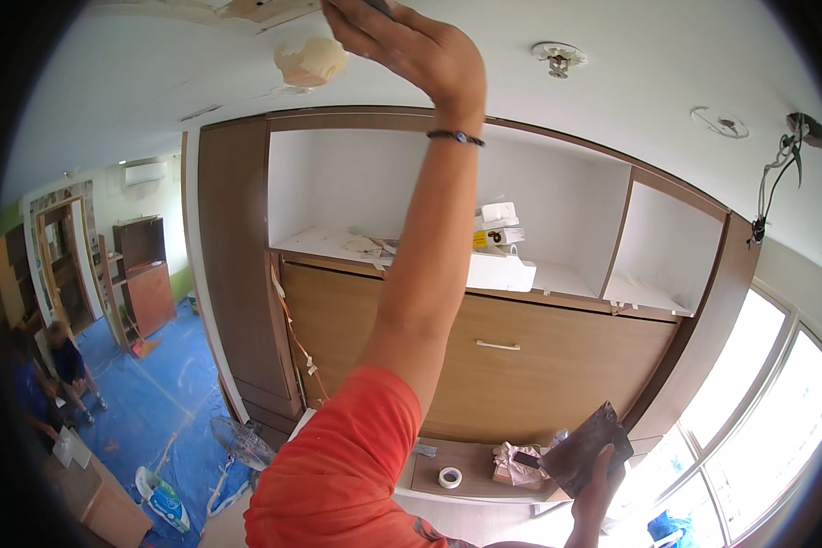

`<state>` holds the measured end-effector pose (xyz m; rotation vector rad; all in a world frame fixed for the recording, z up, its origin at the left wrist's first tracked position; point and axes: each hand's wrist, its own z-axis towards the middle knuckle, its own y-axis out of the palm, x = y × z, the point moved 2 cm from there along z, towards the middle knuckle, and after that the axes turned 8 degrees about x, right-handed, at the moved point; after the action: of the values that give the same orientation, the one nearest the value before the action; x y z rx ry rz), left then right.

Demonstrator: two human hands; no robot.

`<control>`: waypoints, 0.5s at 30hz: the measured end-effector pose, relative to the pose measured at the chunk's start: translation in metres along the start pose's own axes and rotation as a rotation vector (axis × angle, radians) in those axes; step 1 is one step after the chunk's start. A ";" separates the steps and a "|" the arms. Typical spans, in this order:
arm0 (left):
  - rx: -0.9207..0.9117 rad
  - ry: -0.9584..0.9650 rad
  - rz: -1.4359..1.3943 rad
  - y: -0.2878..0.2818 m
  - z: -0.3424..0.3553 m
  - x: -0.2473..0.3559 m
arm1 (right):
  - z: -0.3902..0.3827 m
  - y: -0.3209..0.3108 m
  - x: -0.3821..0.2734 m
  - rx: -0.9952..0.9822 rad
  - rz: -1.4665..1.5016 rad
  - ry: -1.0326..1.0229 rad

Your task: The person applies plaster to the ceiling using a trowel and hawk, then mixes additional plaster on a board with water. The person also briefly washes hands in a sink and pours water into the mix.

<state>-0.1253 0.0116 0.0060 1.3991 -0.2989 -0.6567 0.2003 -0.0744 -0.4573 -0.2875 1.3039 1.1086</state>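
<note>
My left hand point(402, 46) is raised to the white ceiling, fingers closed around a dark tool handle that runs out of the top of the picture. A black bracelet sits on that wrist. Just left of the hand, a pale lump of filler point(310, 62) sticks to the ceiling beside a rough open patch point(265, 9). My right hand point(598, 489) is low at the right, gripping a dark flat board point(589, 447) from below and tilting it.
A brown wall unit point(237, 274) with white open shelves holds white boxes point(498, 260). A tape roll point(449, 477) lies on its lower ledge. The ceiling has a sprinkler point(557, 57) and loose wires point(781, 164). Windows are at the right. Two people point(64, 365) stand on blue floor sheeting at the left.
</note>
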 end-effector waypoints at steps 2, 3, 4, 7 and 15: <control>-0.006 0.019 0.016 0.006 0.007 0.005 | 0.000 -0.006 0.002 0.014 -0.028 0.003; -0.006 0.005 0.022 0.010 0.006 0.010 | 0.003 -0.010 0.004 0.020 -0.032 -0.006; -0.006 -0.009 0.029 0.013 0.003 0.014 | 0.004 -0.017 0.008 0.026 -0.036 -0.014; -0.028 -0.009 0.007 0.020 -0.010 0.041 | 0.007 -0.035 0.009 -0.003 -0.016 0.052; -0.028 0.026 0.001 0.046 -0.068 0.114 | 0.006 -0.063 0.014 0.063 0.101 0.064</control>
<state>0.0143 0.0008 0.0183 1.3793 -0.2685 -0.6388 0.2506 -0.0946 -0.4924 -0.2136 1.4200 1.1491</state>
